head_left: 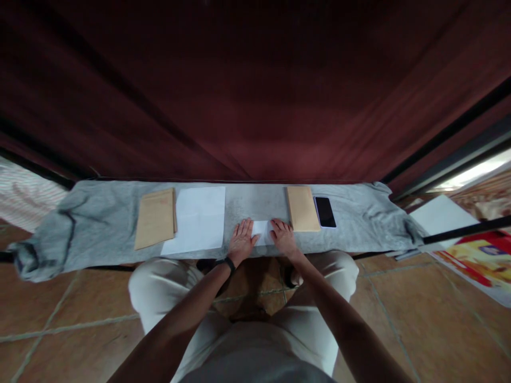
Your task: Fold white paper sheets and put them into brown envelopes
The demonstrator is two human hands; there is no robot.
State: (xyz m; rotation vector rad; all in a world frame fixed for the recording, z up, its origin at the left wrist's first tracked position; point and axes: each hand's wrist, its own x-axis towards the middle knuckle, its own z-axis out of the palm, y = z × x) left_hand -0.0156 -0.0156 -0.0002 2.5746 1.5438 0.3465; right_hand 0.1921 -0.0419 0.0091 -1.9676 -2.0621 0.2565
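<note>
A small folded white paper (262, 232) lies on the grey cloth-covered bench (99, 223) in front of me. My left hand (241, 240) rests flat on its left edge, fingers stretched out. My right hand (283, 236) presses on its right edge, fingers together and slightly bent. A black band sits on my left wrist. Neither hand grips the paper; both press it down.
A stack of white sheets (198, 219) and a brown envelope (155, 217) lie to the left. Another brown envelope (302, 208) and a black phone (324, 211) lie to the right. A dark red curtain (255, 90) hangs behind. Papers and a colourful poster (481, 255) lie on the tiled floor at right.
</note>
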